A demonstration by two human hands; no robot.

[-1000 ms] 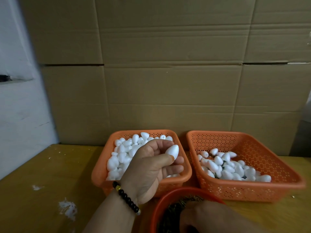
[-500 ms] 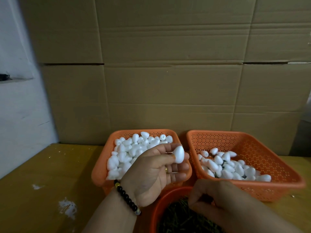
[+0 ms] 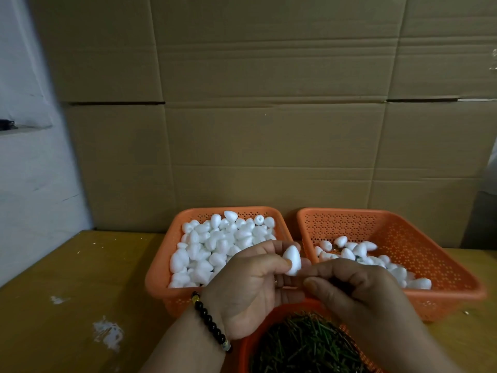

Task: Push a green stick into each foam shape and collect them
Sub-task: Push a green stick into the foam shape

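Hiding most of what matters, the right hand curls over its own fingertips just beside the foam shape, so any green stick pinched there is not visible (cannot tell whether it holds one or how tight the curl closes). Left hand pinches that foam shape between thumb and fingers, raised above the gap between the two orange baskets; the shape is white, egg-like, narrower end up, matte, smooth. Whether the right fingertips touch the foam is unclear, they sit very close. Left basket is heaped with loose white foam pieces, its near wall partly blocked by the left hand. Right basket holds a thinner layer of foam pieces along its near side; stems on them are hard to make out, part covered by the right hand. Orange bowl of green sticks is cut off by the bottom edge and overlapped by both wrists. Black bead bracelet on left wrist. Yellowish table with white smudges, cardboard wall behind.
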